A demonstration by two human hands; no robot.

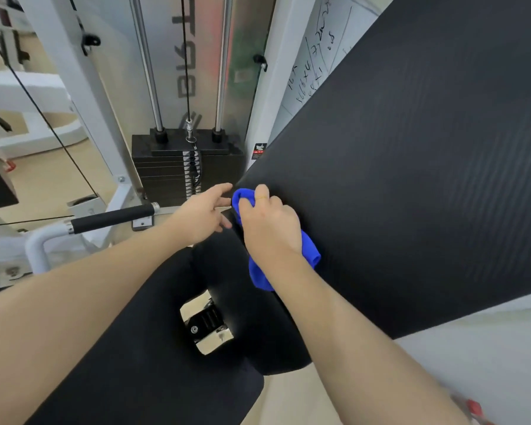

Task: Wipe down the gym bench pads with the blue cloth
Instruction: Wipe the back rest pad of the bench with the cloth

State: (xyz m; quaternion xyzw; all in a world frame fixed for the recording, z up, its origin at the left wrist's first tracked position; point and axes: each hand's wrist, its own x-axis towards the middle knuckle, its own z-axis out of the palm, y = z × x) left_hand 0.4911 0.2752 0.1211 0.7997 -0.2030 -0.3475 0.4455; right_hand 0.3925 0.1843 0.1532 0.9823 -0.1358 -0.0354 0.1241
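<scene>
The right hand (269, 223) grips the blue cloth (259, 265) with curled fingers and presses it on the lower corner of the back pad (411, 179). The left hand (203, 211), fingers straight, touches the pad's edge.

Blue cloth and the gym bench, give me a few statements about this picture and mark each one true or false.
1. The right hand grips the crumpled blue cloth against the black ribbed back pad. True.
2. The left hand holds the cloth. False: its fingers are straight, reaching toward the pad's edge.
3. The black weight stack stands behind the hands. True.
4. The cloth lies on the black seat pad. False: it is on the back pad.
</scene>
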